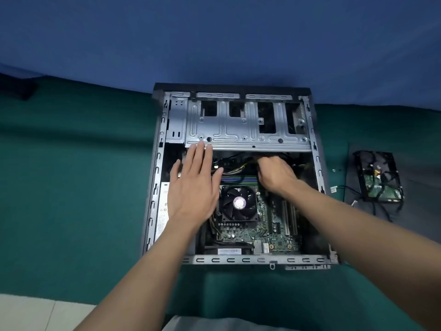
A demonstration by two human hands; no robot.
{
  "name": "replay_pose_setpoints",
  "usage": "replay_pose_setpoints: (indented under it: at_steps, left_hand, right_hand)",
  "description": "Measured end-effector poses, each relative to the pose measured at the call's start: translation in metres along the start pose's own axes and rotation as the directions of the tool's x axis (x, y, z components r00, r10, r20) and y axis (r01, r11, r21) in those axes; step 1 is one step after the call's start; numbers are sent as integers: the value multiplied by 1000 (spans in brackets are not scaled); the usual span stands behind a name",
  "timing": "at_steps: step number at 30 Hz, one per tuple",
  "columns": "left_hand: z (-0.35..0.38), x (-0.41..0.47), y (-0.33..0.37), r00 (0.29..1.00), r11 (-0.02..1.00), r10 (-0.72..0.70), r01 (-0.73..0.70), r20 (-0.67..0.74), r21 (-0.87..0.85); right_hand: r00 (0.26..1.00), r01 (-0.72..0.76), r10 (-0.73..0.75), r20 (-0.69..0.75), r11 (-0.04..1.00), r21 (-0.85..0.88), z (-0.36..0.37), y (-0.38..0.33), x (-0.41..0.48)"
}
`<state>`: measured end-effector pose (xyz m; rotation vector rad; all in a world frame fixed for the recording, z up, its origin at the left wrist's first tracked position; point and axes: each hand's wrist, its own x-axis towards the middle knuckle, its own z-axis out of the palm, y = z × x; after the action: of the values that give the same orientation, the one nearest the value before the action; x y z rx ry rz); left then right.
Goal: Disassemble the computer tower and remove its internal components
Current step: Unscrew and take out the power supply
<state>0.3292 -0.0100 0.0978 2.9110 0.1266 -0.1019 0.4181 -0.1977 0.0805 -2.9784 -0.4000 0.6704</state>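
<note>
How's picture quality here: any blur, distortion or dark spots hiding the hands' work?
Head view: wide-angle bowing curves the computer case edges; light is dim, blue-green; the CPU fan reads sharp, the hard drive at right soft; the right hand loses its fingertips in shadow under the drive cage; the left hand shows plainly.

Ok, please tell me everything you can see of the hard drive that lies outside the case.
The hard drive lies right of the open tower, on a dark flat panel. It is a black box with a green circuit board showing at its near end. Thin dark cables run over it. Neither the left hand nor the right hand touches it.
</note>
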Motion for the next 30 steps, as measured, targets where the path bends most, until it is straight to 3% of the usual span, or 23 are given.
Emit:
replay_pose_setpoints:
  at_steps: [9, 12, 17, 19, 22, 25, 27, 29, 30]
  left_hand:
    - [-1, -2, 2, 1000, 1000, -2, 1, -17, -7]
    - [-1, -2, 2, 1000, 1000, -4, 4, -20, -4]
    - [-1, -2, 2, 1000, 1000, -11, 10, -24, -11]
    - [-2, -2, 2, 1000, 1000, -13, 13, -25, -15]
    - [-1, -3, 2, 999, 1000, -21, 21, -26, -21]
    - [0, -2, 3, 999, 999, -24, 24, -28, -21]
    - [0, -2, 3, 999, 999, -27, 27, -28, -20]
    - [0, -2, 2, 999, 999, -32, 31, -29, -15]
    - [0, -2, 2, 999, 999, -33, 33, -28, -14]
  right_hand:
    - [999, 6, -8, -33, 999, -53, 8, -5, 31]
    - [999, 8, -7, 34, 999, -46, 10, -5, 37]
    - [963, 10, -2, 271, 1000, -26, 1, 6, 44]
    - [962, 40, -29, 273, 999, -37, 1, 7, 44]
    - [972, 17, -20, 234, 1000, 13, 8, 1, 41]
    - [968, -85, 40, 249, 982, 169, 6, 13, 41]
    - [973, -12, 18, 231, 1000, -28, -1, 19, 42]
    - [969, -14, 1, 248, 999, 49, 5, 17, 43]
    - [961, 100, -86, 263, 994, -41, 11, 15, 44]
